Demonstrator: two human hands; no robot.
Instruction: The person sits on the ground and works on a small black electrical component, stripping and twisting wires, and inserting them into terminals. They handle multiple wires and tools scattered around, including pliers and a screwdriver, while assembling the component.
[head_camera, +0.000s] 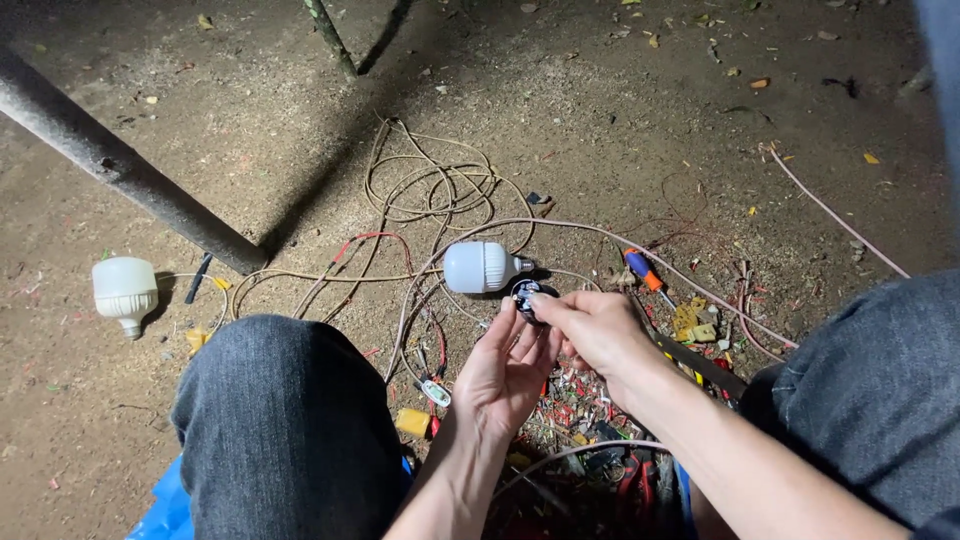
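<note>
My left hand (505, 375) is palm up between my knees, fingers spread under a small round black lamp holder (526, 294). Above it, my right hand (590, 328) pinches that black holder between thumb and fingertips. A white bulb (480, 267) lies on its side on the dirt just beyond the holder, its metal base pointing right. Pale wires (430, 185) loop on the ground behind the bulb. It is unclear whether the left fingers touch the holder.
A second white bulb (124, 292) lies at the left near a grey metal pipe (130, 170). An orange and blue screwdriver (645, 275) lies right of the hands. Red wire scraps (570, 410) and yellow pieces (413, 422) litter the dirt. My knees in dark jeans (285, 420) flank the hands.
</note>
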